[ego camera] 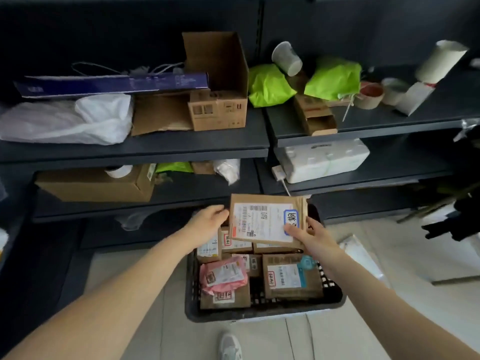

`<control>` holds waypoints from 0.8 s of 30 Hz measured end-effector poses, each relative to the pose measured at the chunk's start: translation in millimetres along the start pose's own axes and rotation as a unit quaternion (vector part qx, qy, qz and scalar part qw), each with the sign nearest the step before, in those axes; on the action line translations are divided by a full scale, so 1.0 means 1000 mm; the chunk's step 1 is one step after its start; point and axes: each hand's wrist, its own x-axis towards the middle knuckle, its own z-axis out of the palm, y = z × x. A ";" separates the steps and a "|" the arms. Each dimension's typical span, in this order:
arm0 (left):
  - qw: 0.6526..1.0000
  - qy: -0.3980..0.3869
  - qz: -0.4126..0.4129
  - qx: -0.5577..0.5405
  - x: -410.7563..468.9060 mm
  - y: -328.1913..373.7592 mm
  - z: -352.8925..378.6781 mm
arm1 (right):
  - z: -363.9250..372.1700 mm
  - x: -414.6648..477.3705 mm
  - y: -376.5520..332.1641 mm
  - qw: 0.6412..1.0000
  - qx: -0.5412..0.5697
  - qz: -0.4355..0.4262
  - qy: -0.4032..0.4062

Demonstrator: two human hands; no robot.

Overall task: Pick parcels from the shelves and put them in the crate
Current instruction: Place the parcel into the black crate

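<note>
A flat brown cardboard parcel [267, 219] with a white shipping label and a blue-edged sticker hangs tilted just above the far end of the black crate [262, 311]. My left hand [207, 224] grips its left edge. My right hand [310, 236] holds its lower right corner, thumb on the label. The crate stands on the floor in front of the shelves and holds several labelled parcels: brown boxes [292, 278] and a pink bag [223, 276]. Parcels at the crate's far end are partly hidden under the held one.
Dark shelves [181, 149] carry an open cardboard box [218, 81], green bags [332, 77], white bags [65, 120], a paper cup [287, 58], tape rolls [370, 96], a white foam box [324, 159] and a large brown carton [96, 184]. My shoe [230, 345] is near the crate.
</note>
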 end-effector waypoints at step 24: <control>0.816 -0.055 0.032 0.574 0.143 -0.196 0.090 | 0.089 0.246 0.170 0.981 -0.159 0.112 -0.011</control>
